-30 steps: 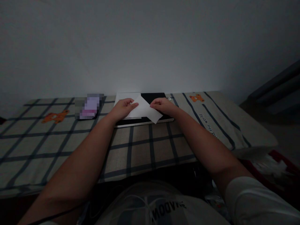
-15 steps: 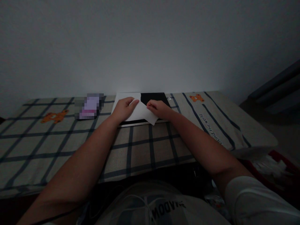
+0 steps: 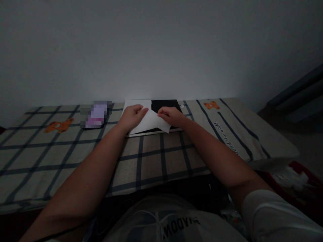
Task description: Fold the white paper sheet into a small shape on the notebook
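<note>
My 2 hands are working over the black board (image 3: 165, 105): my left hand (image 3: 133, 117) is pinching the white paper (image 3: 148, 121) between thumb and fingers, my right hand (image 3: 170, 116) is gripping its other side, and the pixelated phone (image 3: 97, 115) is lying left of my grip.

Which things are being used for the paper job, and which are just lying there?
Being used:
- left hand
- right hand
- white paper
- black flat thing underneath

Just lying there, it seems:
- blurred-out purple thing
- tiny white scrap
</note>
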`<state>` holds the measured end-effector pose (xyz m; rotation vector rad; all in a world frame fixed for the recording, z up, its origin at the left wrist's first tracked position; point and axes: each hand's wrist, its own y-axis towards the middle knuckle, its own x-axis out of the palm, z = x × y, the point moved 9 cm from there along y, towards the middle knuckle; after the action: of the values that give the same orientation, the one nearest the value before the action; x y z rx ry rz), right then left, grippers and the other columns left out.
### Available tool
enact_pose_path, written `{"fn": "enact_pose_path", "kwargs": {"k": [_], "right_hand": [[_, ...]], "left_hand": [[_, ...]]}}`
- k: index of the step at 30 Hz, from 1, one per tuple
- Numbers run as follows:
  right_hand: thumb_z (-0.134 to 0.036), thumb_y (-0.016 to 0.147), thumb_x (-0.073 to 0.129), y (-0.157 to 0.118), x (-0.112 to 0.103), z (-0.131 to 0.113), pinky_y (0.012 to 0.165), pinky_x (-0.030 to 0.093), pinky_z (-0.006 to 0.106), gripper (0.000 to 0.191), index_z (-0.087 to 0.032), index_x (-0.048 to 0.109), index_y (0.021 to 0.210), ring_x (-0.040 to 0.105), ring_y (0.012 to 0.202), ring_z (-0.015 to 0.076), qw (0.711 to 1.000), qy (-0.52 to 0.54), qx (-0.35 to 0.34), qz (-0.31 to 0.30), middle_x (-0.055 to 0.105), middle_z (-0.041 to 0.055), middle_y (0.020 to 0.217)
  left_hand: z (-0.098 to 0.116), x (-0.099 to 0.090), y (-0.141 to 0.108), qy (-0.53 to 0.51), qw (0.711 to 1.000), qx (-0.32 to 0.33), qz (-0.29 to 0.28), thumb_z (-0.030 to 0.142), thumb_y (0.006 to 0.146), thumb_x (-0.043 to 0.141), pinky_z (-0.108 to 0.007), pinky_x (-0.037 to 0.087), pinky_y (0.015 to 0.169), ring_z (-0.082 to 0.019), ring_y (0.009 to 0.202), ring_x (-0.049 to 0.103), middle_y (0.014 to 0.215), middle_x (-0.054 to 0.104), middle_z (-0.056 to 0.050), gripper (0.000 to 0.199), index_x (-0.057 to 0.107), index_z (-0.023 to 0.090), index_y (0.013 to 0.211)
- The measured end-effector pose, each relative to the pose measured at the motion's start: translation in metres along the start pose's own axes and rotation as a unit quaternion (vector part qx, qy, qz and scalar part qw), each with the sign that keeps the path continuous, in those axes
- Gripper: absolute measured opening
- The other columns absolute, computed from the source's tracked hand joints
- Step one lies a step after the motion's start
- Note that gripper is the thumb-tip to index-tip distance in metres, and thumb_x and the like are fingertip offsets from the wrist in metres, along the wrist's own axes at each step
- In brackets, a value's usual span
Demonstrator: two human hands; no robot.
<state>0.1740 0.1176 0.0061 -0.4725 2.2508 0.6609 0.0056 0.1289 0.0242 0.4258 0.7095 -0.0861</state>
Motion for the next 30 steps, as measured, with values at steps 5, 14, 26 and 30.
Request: {"fn": "enact_pose_path", "kwargs": {"k": [5,14,26,30], "right_hand": [[-0.033,0.093,0.052,-0.001,0.004,-0.001,0.069,0.035,0.029,0.027,-0.013,0.070,0.099,0.053,0.075,0.0163,1.000,-0.001,-0.008,-0.020,0.068,0.0061,0.087],[-0.035,0.093,0.054,-0.001,0.003,-0.001,0.068,0.035,0.029,0.029,-0.012,0.072,0.100,0.054,0.075,0.0159,0.999,0.014,0.015,-0.037,0.067,0.0057,0.086],[-0.047,0.094,0.054,-0.002,0.003,0.001,0.065,0.032,0.029,0.035,-0.015,0.066,0.088,0.048,0.070,0.0147,0.996,0.028,0.058,-0.058,0.059,0.0026,0.079],[-0.047,0.093,0.054,-0.002,0.000,0.001,0.066,0.032,0.029,0.034,-0.016,0.065,0.086,0.048,0.071,0.0147,0.997,0.024,0.051,-0.052,0.059,0.0023,0.078]], "left_hand": [[-0.006,0.009,-0.001,-0.062,0.996,-0.049,-0.036,0.048,0.081,0.065,-0.027,0.028,0.053,-0.011,0.055,0.038,0.058,0.048,0.003,0.032,0.066,0.017,0.070],[-0.009,0.011,0.001,-0.066,0.997,-0.032,-0.030,0.055,0.080,0.069,-0.025,0.027,0.051,-0.011,0.055,0.041,0.058,0.054,0.002,0.039,0.073,0.016,0.076],[-0.022,0.017,-0.004,-0.193,0.967,-0.149,-0.069,0.050,0.075,0.075,-0.023,0.031,0.047,-0.010,0.050,0.043,0.057,0.057,0.001,0.034,0.070,0.017,0.070],[-0.026,0.023,-0.007,-0.221,0.954,-0.178,-0.100,0.054,0.077,0.074,-0.023,0.039,0.049,-0.013,0.054,0.053,0.066,0.067,-0.004,0.038,0.074,0.017,0.081]]}}
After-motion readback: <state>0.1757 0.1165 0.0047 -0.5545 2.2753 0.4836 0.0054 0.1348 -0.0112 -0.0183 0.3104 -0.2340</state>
